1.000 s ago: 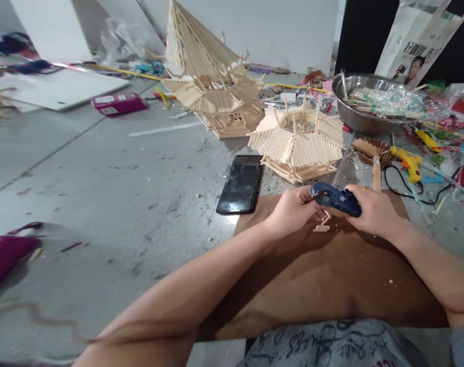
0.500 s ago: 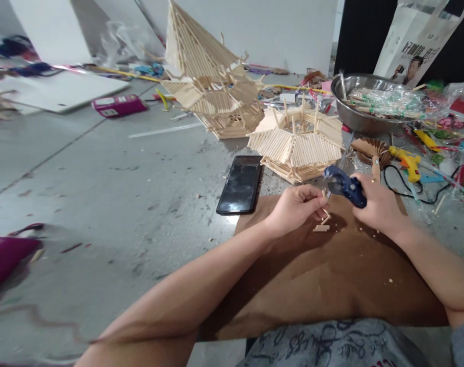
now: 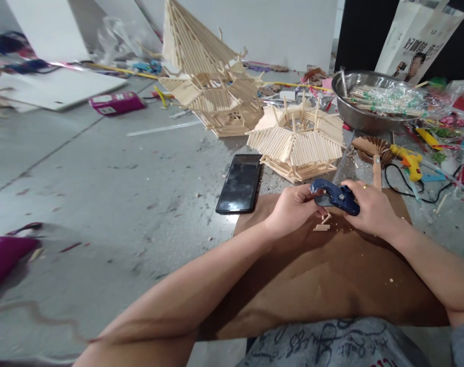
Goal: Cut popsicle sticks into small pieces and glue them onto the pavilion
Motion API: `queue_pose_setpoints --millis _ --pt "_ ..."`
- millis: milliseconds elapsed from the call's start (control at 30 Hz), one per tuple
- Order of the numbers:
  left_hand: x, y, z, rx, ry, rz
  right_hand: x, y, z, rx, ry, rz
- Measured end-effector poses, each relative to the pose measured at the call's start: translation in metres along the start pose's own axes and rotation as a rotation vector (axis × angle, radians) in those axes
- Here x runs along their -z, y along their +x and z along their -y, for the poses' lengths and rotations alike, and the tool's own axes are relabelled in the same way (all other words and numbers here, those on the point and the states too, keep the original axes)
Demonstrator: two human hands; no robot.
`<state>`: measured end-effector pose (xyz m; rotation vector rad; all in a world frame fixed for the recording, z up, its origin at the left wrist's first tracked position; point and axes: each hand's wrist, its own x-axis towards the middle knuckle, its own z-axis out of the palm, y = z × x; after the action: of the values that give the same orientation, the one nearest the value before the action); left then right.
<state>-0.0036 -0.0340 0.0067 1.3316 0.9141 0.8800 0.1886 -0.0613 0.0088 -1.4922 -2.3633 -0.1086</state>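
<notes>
Head view: two hands over the brown sheet, apart, the cutter spanning the gap between them.
Right hand: wrapped around the cutter's handle end.
Left hand: fingers curled, tips at the cutter's front end and partly hidden by it; cannot tell whether they pinch a stick.
Cutter axis: crosswise, from right hand to left fingertips; front end slightly farther from the body than the handle end.
Front end to left fingertips: the relation that matters; touching or just beside, cannot tell which.
Short sticks: loose on the sheet, on the body side of the cutter, nearer the left hand; lowest ones crosswise, another slanted just above.
Phone: left of the left hand, beside the sheet's far left corner.
Stick roof: straight beyond the cutter, well clear of both hands.
Glue gun: beyond the right hand, off to its right.
</notes>
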Motion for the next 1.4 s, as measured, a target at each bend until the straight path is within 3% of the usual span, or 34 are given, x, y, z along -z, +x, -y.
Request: queue_pose_setpoints --millis 633,1067,1400 --pt "0.002 -0.001 -0.001 -0.047 0.134 -0.013 0.000 0.000 0.000 0.086 -0.106 -0.087" --pt "0.002 -0.002 -0.013 0.001 0.071 -0.003 0.001 0.000 -0.002 0.090 -0.122 -0.091" --pt "0.003 -0.003 -0.011 0.009 0.062 0.011 -0.002 -0.003 -0.004 0.057 -0.119 -0.088"
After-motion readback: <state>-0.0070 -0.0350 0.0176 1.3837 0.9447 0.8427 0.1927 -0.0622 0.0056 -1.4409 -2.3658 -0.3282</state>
